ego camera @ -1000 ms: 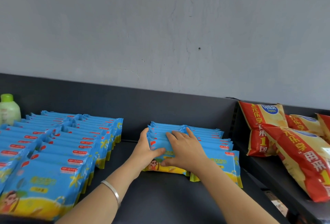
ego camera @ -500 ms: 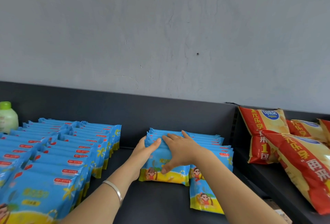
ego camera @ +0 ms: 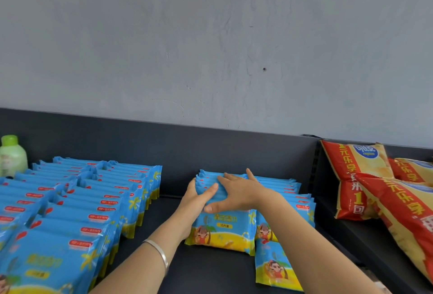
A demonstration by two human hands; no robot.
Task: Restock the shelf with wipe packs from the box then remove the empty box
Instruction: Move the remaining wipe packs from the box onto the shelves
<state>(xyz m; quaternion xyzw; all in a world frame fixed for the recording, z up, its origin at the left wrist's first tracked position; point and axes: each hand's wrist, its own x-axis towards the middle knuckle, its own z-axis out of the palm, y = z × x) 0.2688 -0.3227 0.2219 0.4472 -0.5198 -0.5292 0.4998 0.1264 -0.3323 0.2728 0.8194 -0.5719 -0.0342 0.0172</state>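
On the dark shelf a short row of blue and yellow wipe packs stands on edge, leaning back. My left hand grips the row's left side, thumb over the tops. Fingers straight and spread, my right hand presses flat on the tops, its thumb against the front pack. A second row of packs stands just to the right. One loose pack lies flat in front of it. The box is out of view.
Long rows of the same packs fill the shelf's left side, with a green bottle behind them. Red and yellow snack bags lie on the adjoining shelf to the right. The dark back panel stands behind the rows.
One pack from the right row has tipped forward and lies flat at the front. Both hands have shifted back along the middle row, still on it.
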